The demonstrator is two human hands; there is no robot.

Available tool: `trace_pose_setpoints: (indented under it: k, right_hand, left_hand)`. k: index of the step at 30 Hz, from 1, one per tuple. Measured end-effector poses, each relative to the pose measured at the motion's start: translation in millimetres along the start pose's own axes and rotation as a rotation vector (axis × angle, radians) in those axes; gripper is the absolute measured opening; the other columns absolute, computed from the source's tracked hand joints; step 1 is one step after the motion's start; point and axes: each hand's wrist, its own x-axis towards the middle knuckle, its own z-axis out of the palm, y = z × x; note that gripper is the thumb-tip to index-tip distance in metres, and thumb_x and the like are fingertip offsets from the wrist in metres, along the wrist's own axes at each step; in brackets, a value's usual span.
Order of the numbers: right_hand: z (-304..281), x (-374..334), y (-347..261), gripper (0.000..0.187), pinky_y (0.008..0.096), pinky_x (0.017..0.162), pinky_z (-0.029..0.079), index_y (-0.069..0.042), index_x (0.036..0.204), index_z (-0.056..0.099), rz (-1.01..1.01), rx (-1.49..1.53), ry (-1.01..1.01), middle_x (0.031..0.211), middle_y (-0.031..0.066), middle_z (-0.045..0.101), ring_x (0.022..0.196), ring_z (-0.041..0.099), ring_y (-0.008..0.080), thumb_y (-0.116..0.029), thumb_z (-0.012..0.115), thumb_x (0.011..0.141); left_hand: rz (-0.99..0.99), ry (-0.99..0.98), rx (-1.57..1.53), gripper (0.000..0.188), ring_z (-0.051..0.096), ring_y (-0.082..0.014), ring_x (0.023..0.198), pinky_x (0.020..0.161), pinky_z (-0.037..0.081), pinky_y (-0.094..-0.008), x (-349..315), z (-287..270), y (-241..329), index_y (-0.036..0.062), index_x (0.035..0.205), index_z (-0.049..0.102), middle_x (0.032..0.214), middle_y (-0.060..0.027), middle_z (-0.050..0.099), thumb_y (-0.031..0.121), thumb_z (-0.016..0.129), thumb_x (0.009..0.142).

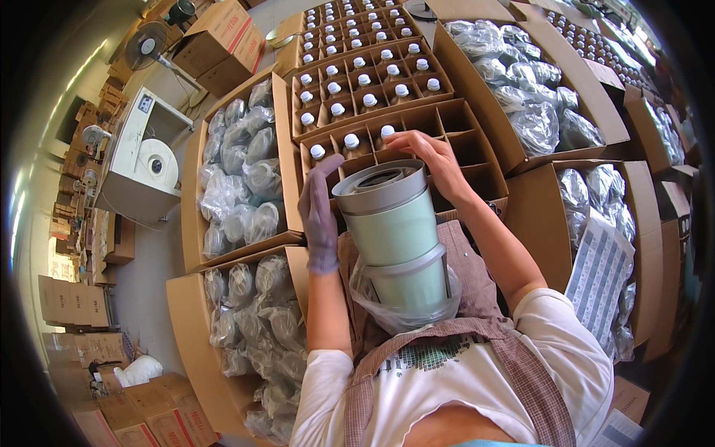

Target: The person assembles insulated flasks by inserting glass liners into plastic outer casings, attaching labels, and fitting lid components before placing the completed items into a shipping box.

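Observation:
A pale green cylindrical canister [393, 227] with a wide grey collar and a grey band stands upright in front of my apron. Clear plastic bag [406, 316] bunches around its lower part. My left hand [320, 212], in a grey glove, is beside the canister's left side with fingers stretched upward. Bare, my right hand [436, 160] arches past the far right of the collar, fingers apart and slightly bent. Its fingertips come close to a white-capped bottle [386, 131] in the divided carton [477, 195]; contact cannot be made out.
Open cartons of plastic-wrapped items flank me, including a left carton [192, 201] and a right carton [640, 223]. Farther ahead are divided cartons of white-capped bottles [363, 80]. A white machine [126, 179] and a fan [145, 45] stand left. A printed sheet [603, 268] lies right.

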Motion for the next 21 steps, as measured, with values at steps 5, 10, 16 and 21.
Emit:
trace_pose_setpoints:
  k: [5, 10, 16, 21]
  right_hand:
    - [16, -14, 15, 0.052, 0.0421, 0.106, 0.041, 0.004, 0.096, 0.066, 0.157, 0.270, -0.110, 0.121, 0.0186, 0.066, 0.114, 0.058, 0.0285, -0.041, 0.040, 0.101]
    - [25, -40, -45, 0.036, 0.0395, 0.099, 0.046, 0.004, 0.107, 0.069, -0.085, -0.145, -0.031, 0.117, 0.0164, 0.068, 0.108, 0.063, 0.0259, -0.025, 0.048, 0.099]
    - [11, -16, 11, 0.061, 0.0418, 0.107, 0.038, 0.003, 0.099, 0.066, 0.151, 0.185, -0.127, 0.127, 0.0184, 0.063, 0.121, 0.055, 0.0292, -0.051, 0.037, 0.102]
    - [23, -38, -41, 0.036, 0.0416, 0.100, 0.046, 0.002, 0.111, 0.068, -0.121, -0.289, -0.045, 0.116, 0.0154, 0.066, 0.111, 0.061, 0.0282, -0.027, 0.052, 0.097]
  left_hand:
    - [0.000, -0.218, 0.013, 0.056, 0.061, -0.0278, 0.116, 0.105, 0.045, -0.0371, -16, 1, -2, -0.0067, 0.117, 0.065, 0.131, -0.0148, 0.062, 0.042, 0.039, 0.106]
    - [-0.180, -0.182, -0.338, 0.061, 0.060, -0.0263, 0.118, 0.106, 0.044, -0.0367, -7, -22, -24, -0.0073, 0.112, 0.068, 0.133, -0.0183, 0.061, 0.043, 0.035, 0.107]
    - [0.248, -0.255, 0.185, 0.044, 0.061, -0.0306, 0.117, 0.113, 0.037, -0.0441, -13, -2, 22, -0.0060, 0.098, 0.070, 0.115, -0.0190, 0.070, 0.031, 0.046, 0.105]
    - [-0.076, -0.157, -0.358, 0.044, 0.060, -0.0320, 0.119, 0.110, 0.040, -0.0431, -6, -22, -28, -0.0058, 0.096, 0.070, 0.115, -0.0183, 0.070, 0.031, 0.047, 0.104]
